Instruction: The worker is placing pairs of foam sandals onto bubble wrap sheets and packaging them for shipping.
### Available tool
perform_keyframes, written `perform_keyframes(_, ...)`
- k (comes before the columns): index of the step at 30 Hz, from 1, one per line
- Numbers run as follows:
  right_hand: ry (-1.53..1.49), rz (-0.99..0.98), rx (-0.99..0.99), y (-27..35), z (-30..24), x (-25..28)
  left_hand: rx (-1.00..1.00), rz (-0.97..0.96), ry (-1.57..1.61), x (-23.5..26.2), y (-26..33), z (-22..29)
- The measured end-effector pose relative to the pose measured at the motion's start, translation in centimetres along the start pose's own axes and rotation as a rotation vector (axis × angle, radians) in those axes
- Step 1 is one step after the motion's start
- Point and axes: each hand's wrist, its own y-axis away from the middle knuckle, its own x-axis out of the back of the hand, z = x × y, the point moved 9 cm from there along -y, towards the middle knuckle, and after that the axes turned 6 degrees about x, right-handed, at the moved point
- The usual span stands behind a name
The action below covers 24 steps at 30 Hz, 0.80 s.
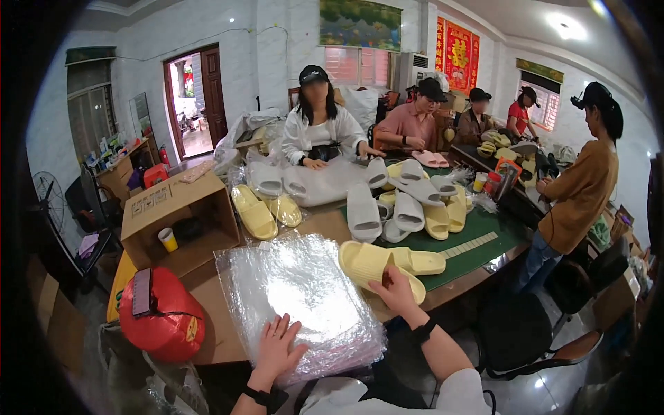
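My left hand (279, 351) lies spread on a stack of shiny clear plastic bags (277, 283) at the table's near edge, holding nothing. Just right of the bags, my right hand (401, 297) has its thumb and fingers closed on a pale yellow slide slipper (365, 260), at its near side. Another yellow slipper (425, 262) lies against it, partly covered. Beyond these, grey slippers (363, 214) and more yellow slippers (456, 207) are heaped on the green mat (477, 256). A separate yellow pair (254, 211) rests beyond the bags.
At the left stand an open cardboard box (181, 207), a paper cup (168, 239) and a red rounded bundle (162, 321). Across the table a person in white (325, 131) sits behind plastic-wrapped slippers. Other people work at the right. A black chair (529, 332) stands at the near right.
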Motion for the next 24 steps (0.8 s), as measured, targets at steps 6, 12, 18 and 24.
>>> perform_keyframes(6, -0.083, -0.238, -0.011, 0.4, -4.2, -2.9, -0.009, 0.020, 0.018, 0.6, 0.3, 0.6)
perform_keyframes(12, 0.127, -0.281, -0.090, 2.1, 2.4, -2.2, -0.025, 0.016, -0.003, 0.2, -0.3, 0.8)
perform_keyframes(18, 0.103, -0.269, -0.040, 0.5, 3.1, -0.3, -0.034, 0.101, -0.030, 0.9, 0.2, 0.2)
perform_keyframes(24, 0.761, 0.003, 0.281, -2.5, 4.0, 2.5, -0.041, 0.044, -0.034, 0.5, -0.1, 0.3)
